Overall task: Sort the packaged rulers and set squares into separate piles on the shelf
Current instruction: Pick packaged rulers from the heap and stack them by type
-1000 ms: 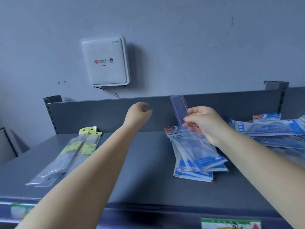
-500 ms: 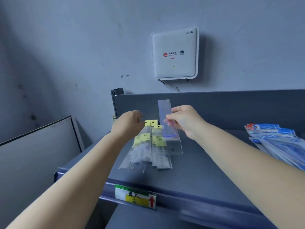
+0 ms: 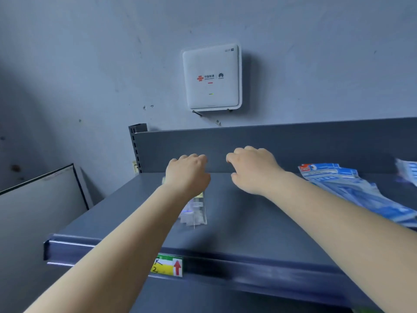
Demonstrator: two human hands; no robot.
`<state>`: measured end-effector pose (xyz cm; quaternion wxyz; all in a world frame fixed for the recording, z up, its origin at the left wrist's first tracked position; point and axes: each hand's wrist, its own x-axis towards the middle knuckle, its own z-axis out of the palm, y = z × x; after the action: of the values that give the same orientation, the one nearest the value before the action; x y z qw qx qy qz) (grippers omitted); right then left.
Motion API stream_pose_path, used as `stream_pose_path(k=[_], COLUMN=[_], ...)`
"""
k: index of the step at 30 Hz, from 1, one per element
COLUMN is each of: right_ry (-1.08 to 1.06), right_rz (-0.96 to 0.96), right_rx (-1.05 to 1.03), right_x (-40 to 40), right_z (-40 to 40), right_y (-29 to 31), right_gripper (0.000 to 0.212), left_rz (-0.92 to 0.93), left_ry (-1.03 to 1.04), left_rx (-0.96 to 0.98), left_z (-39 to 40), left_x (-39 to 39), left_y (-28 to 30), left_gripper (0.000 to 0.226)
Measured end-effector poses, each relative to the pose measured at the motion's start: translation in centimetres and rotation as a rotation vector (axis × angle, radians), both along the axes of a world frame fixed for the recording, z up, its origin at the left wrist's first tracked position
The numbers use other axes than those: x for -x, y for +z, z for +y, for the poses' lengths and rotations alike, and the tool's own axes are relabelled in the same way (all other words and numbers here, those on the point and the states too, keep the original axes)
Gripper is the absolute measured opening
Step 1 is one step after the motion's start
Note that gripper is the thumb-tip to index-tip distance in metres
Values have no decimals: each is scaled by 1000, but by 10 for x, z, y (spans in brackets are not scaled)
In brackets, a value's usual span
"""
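Hovering empty with loose grips, left hand (image 3: 188, 175) and right hand (image 3: 252, 170) should next reach the blue packets (image 3: 352, 188) right of the ruler pile (image 3: 195, 211).

Both hands, left (image 3: 188, 175) and right (image 3: 252, 169), outstretched, fingers loosely curled, empty.

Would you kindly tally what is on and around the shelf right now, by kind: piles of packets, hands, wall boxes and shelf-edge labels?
Piles of packets: 2, the yellow-tagged clear pile under the left hand, and the blue-printed pile
Hands: 2, counting the right hand
White wall boxes: 1
Shelf-edge labels: 1
Total: 6
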<state>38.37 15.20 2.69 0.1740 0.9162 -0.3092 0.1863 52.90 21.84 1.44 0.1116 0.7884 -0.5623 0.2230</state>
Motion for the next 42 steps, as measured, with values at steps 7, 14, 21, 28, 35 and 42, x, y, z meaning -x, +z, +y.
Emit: stream_pose_path(k=[7, 14, 21, 28, 35, 42], right_ry=[-106, -211, -358, -448, -554, -672], right_rz=[80, 72, 26, -76, -287, -276], right_rx=[121, 117, 63, -48, -308, -466], right_x=[103, 241, 376, 468, 521, 546], right_z=[-13, -36, -56, -81, -115, -153], right_y=[1, -8, -22, -27, -28, -33], right_gripper=[23, 25, 27, 31, 26, 35], left_rz=[-66, -49, 12, 67, 115, 166], left_ry=[-77, -226, -366, -401, -418, -457], left_rx=[11, 19, 15, -65, -98, -234], left_z=[-31, -75, -110, -139, -176, -223], left_x=[103, 242, 369, 437, 461, 471], left_y=[5, 0, -13, -23, -20, -20], left_gripper=[30, 31, 33, 37, 38, 36])
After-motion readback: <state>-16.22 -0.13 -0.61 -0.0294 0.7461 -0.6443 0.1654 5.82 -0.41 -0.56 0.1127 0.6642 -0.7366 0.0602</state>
